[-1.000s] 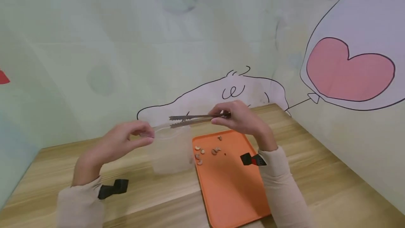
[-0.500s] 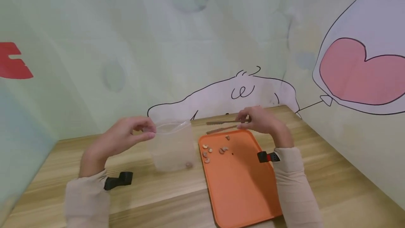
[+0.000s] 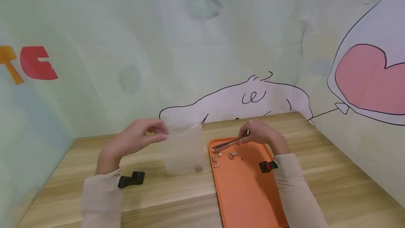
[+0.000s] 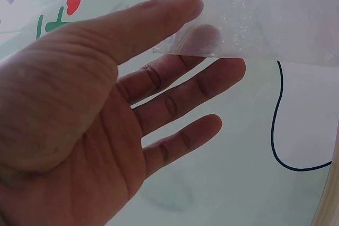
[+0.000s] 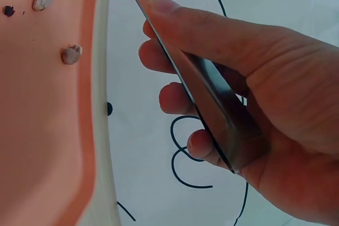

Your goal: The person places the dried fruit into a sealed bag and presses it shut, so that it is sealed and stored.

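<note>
My left hand pinches the upper left corner of a clear plastic bag between thumb and index finger; the other fingers are spread beneath. The bag's mouth gapes a little, and a small brownish piece shows in its lower right corner. In my right hand is a pair of metal tongs, thumb on one arm and fingers on the other. The tongs' tips lie low over the far left corner of an orange tray, overlapping small curled, cashew-shaped pieces.
More curled pieces and a dark speck lie on the tray's far half. The wooden table ends at a printed backdrop behind and on both sides. Black wrist cameras sit on both cuffs.
The right hand has carried the tongs from beside the bag's mouth, rightward and down to the tray; their arms spread, then drew together. The left hand keeps its hold; the head view has turned left.
</note>
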Action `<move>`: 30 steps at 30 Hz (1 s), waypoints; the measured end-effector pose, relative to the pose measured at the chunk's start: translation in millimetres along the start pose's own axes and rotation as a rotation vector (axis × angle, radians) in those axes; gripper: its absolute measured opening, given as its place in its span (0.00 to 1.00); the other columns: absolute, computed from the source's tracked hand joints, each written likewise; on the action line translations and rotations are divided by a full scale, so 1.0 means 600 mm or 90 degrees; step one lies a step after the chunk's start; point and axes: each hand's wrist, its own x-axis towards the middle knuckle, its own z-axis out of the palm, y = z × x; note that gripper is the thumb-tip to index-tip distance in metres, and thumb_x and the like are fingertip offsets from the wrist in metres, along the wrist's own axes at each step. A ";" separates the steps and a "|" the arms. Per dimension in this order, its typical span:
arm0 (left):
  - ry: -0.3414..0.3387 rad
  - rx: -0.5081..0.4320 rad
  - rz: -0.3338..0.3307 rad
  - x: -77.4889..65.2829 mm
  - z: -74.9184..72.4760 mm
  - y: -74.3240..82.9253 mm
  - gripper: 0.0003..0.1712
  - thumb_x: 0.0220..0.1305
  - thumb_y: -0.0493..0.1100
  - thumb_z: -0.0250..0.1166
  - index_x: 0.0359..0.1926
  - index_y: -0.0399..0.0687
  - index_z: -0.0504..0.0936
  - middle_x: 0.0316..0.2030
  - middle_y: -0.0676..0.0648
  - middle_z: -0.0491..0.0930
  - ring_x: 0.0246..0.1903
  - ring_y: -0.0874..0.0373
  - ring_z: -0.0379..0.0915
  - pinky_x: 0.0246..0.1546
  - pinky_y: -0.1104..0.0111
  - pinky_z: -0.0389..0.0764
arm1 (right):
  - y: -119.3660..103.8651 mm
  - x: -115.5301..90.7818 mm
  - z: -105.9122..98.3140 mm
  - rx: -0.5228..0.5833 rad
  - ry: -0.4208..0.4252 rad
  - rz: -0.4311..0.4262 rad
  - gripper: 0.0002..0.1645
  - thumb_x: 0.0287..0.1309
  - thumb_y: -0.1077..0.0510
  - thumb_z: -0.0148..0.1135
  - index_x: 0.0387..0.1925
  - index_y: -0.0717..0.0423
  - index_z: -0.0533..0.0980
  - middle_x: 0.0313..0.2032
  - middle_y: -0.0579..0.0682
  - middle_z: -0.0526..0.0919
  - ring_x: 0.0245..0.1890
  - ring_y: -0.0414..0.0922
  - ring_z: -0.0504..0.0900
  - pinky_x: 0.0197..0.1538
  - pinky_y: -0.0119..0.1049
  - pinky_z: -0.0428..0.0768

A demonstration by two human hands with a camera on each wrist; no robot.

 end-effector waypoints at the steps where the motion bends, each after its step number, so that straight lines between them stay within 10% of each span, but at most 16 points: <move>1: -0.001 -0.002 -0.001 0.001 0.000 0.000 0.03 0.70 0.45 0.65 0.42 0.53 0.83 0.38 0.57 0.81 0.41 0.60 0.76 0.44 0.61 0.78 | 0.002 0.000 0.001 -0.001 0.005 -0.004 0.03 0.55 0.60 0.75 0.32 0.54 0.88 0.28 0.41 0.84 0.27 0.38 0.78 0.33 0.35 0.78; 8: 0.004 0.007 0.015 0.014 0.006 -0.001 0.03 0.70 0.46 0.65 0.42 0.54 0.83 0.38 0.58 0.81 0.42 0.61 0.76 0.47 0.57 0.78 | 0.003 -0.027 -0.033 0.009 0.088 -0.043 0.02 0.62 0.61 0.69 0.35 0.55 0.86 0.32 0.44 0.86 0.29 0.39 0.79 0.34 0.36 0.78; 19: -0.005 -0.011 0.027 0.020 0.003 0.006 0.04 0.71 0.44 0.64 0.43 0.53 0.84 0.39 0.57 0.82 0.43 0.60 0.77 0.48 0.58 0.77 | -0.082 -0.083 -0.092 -0.023 0.403 -0.209 0.07 0.55 0.67 0.73 0.36 0.56 0.86 0.30 0.42 0.83 0.27 0.37 0.77 0.32 0.24 0.76; 30: -0.020 -0.034 0.022 0.020 0.007 0.006 0.04 0.71 0.43 0.64 0.43 0.51 0.85 0.40 0.56 0.82 0.44 0.59 0.77 0.49 0.58 0.78 | -0.136 -0.043 -0.050 0.001 0.324 -0.271 0.06 0.58 0.64 0.72 0.38 0.54 0.87 0.30 0.39 0.81 0.26 0.35 0.74 0.30 0.29 0.77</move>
